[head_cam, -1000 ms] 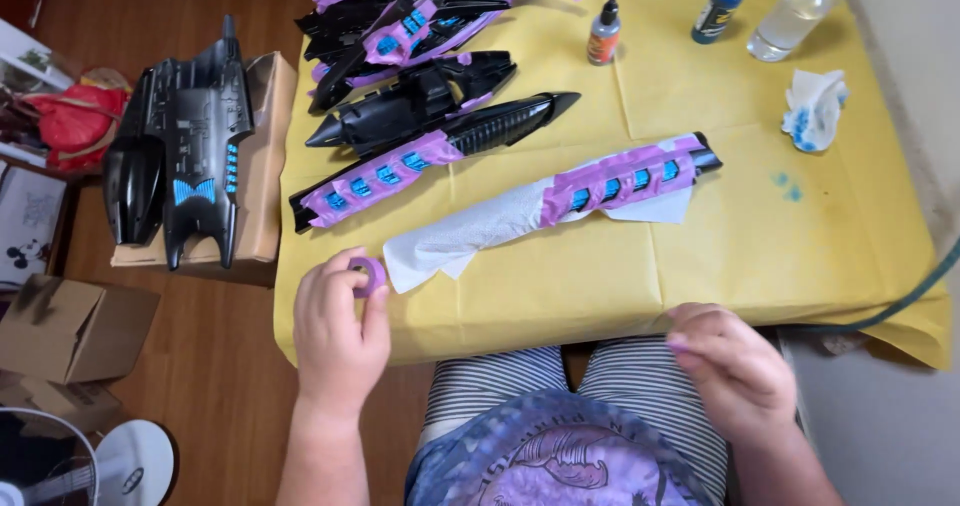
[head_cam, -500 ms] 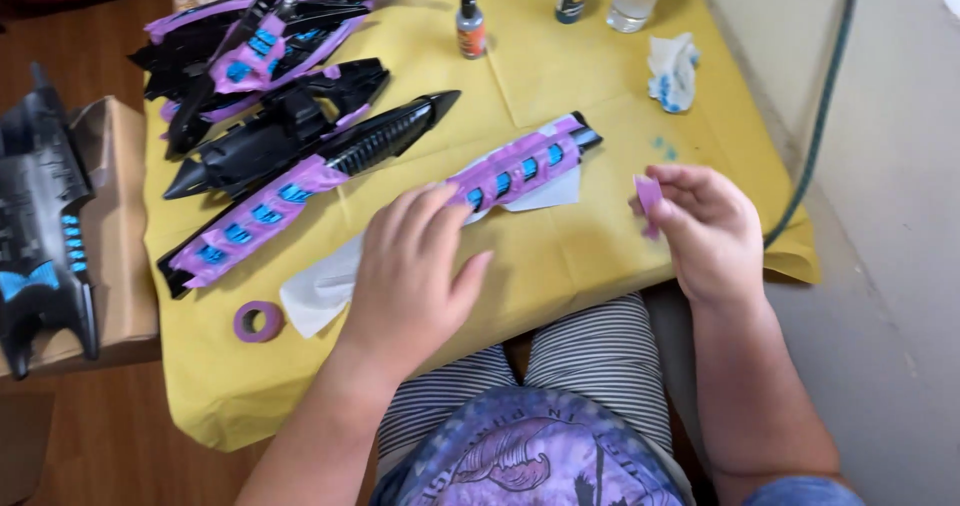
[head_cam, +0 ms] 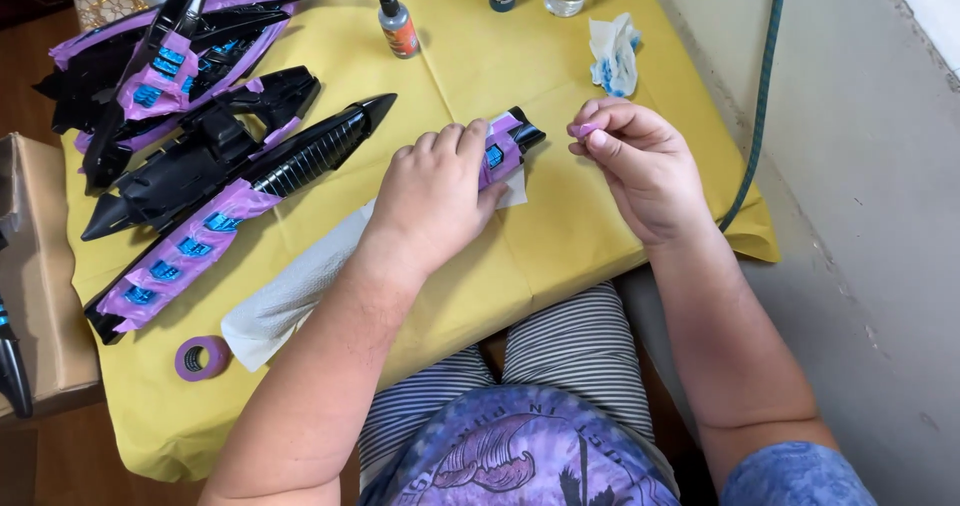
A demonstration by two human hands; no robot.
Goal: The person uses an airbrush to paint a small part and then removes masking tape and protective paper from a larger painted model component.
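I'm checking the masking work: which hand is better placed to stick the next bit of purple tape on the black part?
Right, probably. The right hand pinches a tape piece beside the masked black part, while the left hand lies flat on it.

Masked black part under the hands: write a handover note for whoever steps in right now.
Left hand: pressed flat on the black part wrapped in purple tape, which lies on a white paper towel on the yellow table cover.
Right hand: fingertips pinch a small scrap of purple tape, apart from the part.
Tape roll: near the table's front left edge.
Done: purple tape already covers most of this part around its blue patches; a second taped part lies to the left.
Left: the scrap in the right hand is not yet stuck down.
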